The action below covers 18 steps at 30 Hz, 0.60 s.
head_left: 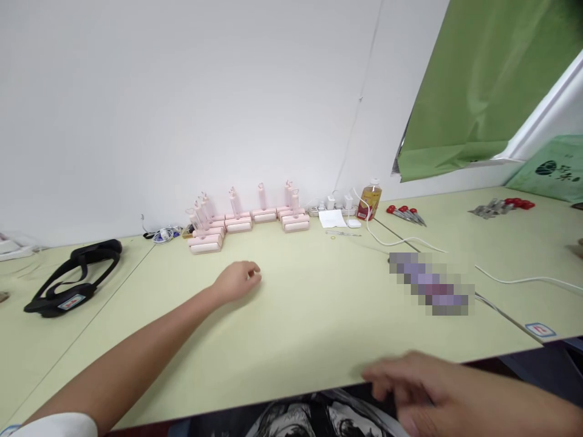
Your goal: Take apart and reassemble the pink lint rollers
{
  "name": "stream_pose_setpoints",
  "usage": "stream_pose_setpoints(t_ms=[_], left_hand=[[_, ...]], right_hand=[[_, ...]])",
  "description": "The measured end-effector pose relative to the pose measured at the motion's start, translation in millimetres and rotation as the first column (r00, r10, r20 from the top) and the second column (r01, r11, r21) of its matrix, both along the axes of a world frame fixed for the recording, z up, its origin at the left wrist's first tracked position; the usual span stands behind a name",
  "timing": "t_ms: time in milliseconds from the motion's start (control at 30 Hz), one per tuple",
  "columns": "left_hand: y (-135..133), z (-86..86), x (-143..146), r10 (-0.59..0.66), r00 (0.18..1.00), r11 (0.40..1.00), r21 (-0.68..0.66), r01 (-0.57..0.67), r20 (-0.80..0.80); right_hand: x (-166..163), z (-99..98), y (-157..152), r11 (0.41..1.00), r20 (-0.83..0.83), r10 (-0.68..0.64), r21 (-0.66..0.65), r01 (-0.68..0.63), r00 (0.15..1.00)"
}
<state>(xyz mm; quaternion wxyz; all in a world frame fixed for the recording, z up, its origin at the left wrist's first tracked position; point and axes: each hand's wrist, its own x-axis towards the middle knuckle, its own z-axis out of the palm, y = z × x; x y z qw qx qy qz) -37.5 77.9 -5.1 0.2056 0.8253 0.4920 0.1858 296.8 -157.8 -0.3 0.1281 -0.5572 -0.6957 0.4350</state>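
Prob. betw. grips: bare L hand (237, 281), loosely curled, & bare R hand (416, 383), fingers parted nr front edge of pale-green flat tabletop (319, 315), look empty; pale-pink oblong plastic boxes (204, 244) sit nr back edge, so grasping one needs fwd reach.

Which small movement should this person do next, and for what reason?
Probably the left hand should reach a little forward, toward the front-left pink item. This hand seems to hold nothing, and the item stands just beyond it, while the right hand, blurred and apparently empty, is down at the near edge of the table.
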Motion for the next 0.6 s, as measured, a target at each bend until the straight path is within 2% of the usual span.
stream_pose_setpoints(t_ms=[33,100,167,233,300,367,400,600], left_hand=[[12.3,6.8,-0.1,0.053,0.998,0.999,0.009,-0.054,0.024],[39.8,20.3,-0.2,0.171,0.982,0.985,0.024,-0.174,0.085],[69.8,32.4,0.1,0.283,0.946,0.957,0.016,-0.289,0.156],[100.7,41.9,1.0,0.387,0.895,0.919,-0.008,-0.395,0.222],[131.0,48.2,2.5,0.474,0.838,0.872,-0.016,-0.489,0.270],[159.2,51.7,4.5,0.541,0.790,0.828,-0.016,-0.561,0.287],[172.1,52.9,5.7,0.567,0.773,0.809,-0.015,-0.588,0.285],[227.5,65.4,11.4,0.657,0.714,0.727,0.047,-0.685,0.243]], right_hand=[[-12.8,11.0,17.6,0.996,-0.073,0.088,-0.027,-0.090,0.993],[-38.6,13.0,58.3,0.993,-0.215,0.115,0.026,-0.112,0.970],[-63.7,-6.9,99.1,0.997,-0.373,0.052,-0.029,-0.068,0.926],[-86.8,-35.6,133.3,0.997,-0.454,-0.045,-0.073,0.013,0.890],[-105.3,-60.3,156.9,0.997,-0.485,-0.079,-0.029,0.074,0.871],[-117.1,-74.4,169.4,0.993,-0.532,-0.040,0.071,0.092,0.846],[-120.4,-77.3,172.0,0.992,-0.540,-0.040,0.079,0.098,0.840],[-119.9,-69.2,166.3,0.996,-0.522,0.017,0.088,0.034,0.853]])
